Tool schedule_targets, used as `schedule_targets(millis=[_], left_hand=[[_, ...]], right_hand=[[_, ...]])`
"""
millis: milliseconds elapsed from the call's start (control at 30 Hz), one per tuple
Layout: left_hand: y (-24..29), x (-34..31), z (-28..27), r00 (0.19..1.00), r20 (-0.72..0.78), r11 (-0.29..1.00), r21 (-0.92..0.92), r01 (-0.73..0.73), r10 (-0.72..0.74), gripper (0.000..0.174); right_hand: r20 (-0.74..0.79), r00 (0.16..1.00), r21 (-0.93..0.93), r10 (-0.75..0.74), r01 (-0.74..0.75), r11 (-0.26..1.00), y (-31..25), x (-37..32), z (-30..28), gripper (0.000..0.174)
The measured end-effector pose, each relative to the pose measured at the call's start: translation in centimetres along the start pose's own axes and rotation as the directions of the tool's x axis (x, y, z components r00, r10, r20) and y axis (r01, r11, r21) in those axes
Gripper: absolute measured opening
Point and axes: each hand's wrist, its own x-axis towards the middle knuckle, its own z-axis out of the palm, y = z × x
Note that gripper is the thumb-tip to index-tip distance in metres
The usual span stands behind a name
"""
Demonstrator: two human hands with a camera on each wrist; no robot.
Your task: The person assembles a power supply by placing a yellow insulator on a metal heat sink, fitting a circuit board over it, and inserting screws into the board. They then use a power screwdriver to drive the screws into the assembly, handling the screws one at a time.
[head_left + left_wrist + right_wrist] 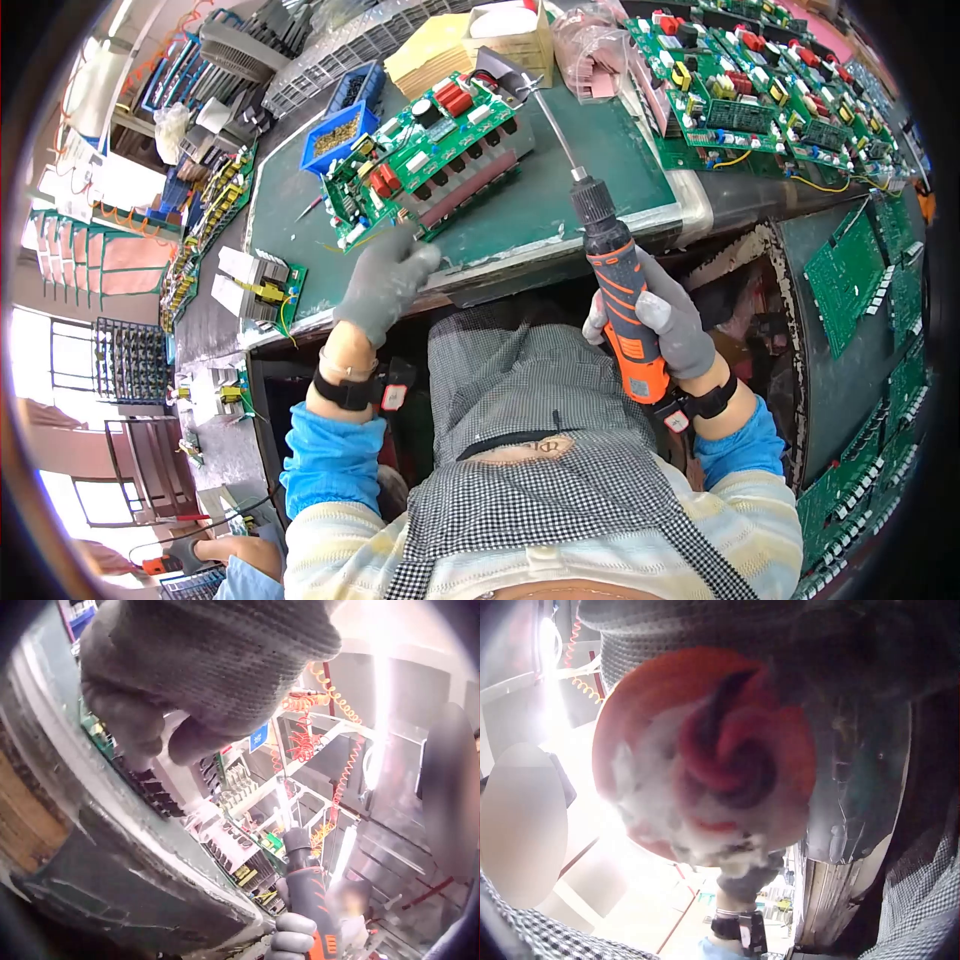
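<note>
My right hand [680, 320], in a grey glove, grips an orange-and-black cordless screwdriver [625, 310]. Its long bit [556, 130] points up and away, over the table's right half. The tool's round orange end [705, 757] fills much of the right wrist view. My gloved left hand [385, 280] is at the near edge of a green circuit board [405, 150] with red and black components and a metal heatsink along its side. In the left wrist view its fingers [139, 742] bend down by the heatsink, thumb apart; whether they hold anything I cannot tell.
Beyond the board stand a blue bin of small brassy parts [338, 138] and a second blue bin [357, 88]. Yellow sheets [425, 55] and an open carton [510, 40] are farther back. Several populated boards [740, 100] fill the right. A heatsink module [255, 285] lies at left.
</note>
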Motion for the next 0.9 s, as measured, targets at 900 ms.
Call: schedule_targets(millis=[900], left_hand=[[8.4,8.1,-1.0,0.77,-0.02,0.512,0.758,-0.403,0.637,0.084]], right_hand=[[-0.098,0.993,0.018,0.069,-0.068,0.998,1.1,2.7,-2.5,0.079]])
